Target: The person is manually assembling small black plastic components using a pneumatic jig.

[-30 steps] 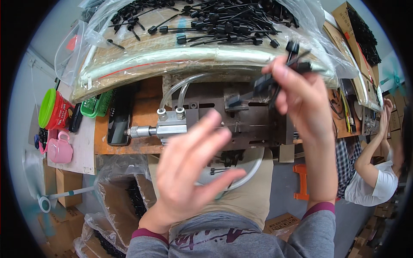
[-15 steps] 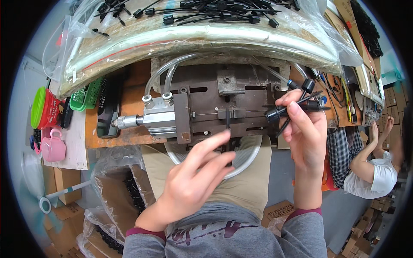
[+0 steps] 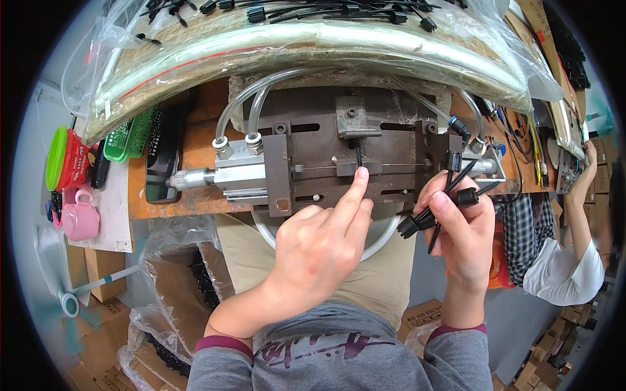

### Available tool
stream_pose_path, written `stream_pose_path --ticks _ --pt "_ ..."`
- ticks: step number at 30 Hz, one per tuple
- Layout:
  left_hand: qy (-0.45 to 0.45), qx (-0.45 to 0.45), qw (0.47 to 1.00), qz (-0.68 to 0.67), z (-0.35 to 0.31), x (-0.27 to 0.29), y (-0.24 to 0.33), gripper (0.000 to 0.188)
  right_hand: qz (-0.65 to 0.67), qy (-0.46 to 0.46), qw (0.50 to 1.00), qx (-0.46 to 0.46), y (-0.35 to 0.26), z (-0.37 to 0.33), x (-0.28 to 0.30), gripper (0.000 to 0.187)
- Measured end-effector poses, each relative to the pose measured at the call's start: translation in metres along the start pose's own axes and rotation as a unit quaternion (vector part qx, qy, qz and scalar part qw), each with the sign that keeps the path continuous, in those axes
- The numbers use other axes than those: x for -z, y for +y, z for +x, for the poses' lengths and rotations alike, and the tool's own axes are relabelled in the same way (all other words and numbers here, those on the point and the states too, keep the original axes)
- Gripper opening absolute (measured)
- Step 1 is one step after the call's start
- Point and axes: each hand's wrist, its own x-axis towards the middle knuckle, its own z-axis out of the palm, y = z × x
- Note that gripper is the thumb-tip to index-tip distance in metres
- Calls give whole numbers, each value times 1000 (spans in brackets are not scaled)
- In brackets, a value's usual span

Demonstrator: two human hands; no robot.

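My left hand (image 3: 319, 244) reaches over the metal fixture (image 3: 319, 146) with its index finger stretched out and the other fingers partly bent. That fingertip touches or nearly touches the near end of a thin black stem (image 3: 358, 156), which lies in the small centre block (image 3: 349, 169) and points at the upper clamp block (image 3: 357, 117). My right hand (image 3: 463, 234) is closed around several black plastic stems with ribbed round heads (image 3: 417, 223), pinched between thumb and fingers and pointing different ways. It sits at the fixture's right end.
Air cylinders (image 3: 241, 173) with clear hoses flank the fixture. More black stems (image 3: 339, 12) lie on the plastic-covered board behind. At left are a green basket (image 3: 134, 137) and a pink cup (image 3: 81, 218). A white-rimmed basket (image 3: 378, 244) is below; another person (image 3: 564, 270) is at right.
My left hand has moved forward and right, its index finger now straightened at the black stem in the centre block. My right hand has lowered slightly, and the stems in it have turned.
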Motion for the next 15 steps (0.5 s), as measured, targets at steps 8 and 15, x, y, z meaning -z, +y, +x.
stream_pose_path --ticks 8,15 --pt "58 -41 966 -247 -1 16 5 36 18 -27 999 -42 7 -5 -5 9" --pt "38 20 965 -260 -8 31 10 35 83 8 996 32 10 -2 -1 12"
